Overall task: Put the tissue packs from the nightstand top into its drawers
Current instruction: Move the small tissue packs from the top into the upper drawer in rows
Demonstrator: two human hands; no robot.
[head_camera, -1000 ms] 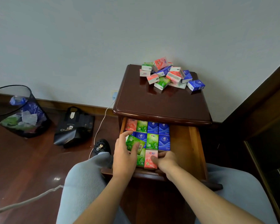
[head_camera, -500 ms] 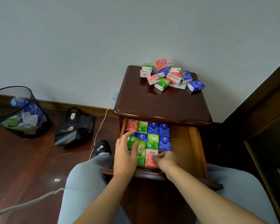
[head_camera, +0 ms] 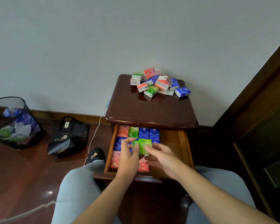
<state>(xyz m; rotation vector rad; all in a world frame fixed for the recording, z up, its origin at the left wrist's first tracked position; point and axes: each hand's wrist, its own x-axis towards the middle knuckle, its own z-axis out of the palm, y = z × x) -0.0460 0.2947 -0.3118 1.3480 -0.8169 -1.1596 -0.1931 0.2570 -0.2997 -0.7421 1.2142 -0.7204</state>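
A dark wooden nightstand has its top drawer pulled out. Rows of red, green and blue tissue packs fill the drawer's left part. A heap of loose tissue packs lies at the back of the top. My left hand grips a green tissue pack by its left edge, over the packed rows. My right hand touches the same pack's right side with its fingers spread. The packs under my hands are partly hidden.
The right part of the drawer shows bare wood. A black mesh waste bin and a black bag stand on the floor at left. A white cable runs down the wall. My knees flank the drawer; dark furniture is at right.
My left hand has carried the green pack from the drawer's left side toward the middle. My right hand has left the red pack at the front and come up to the green one.
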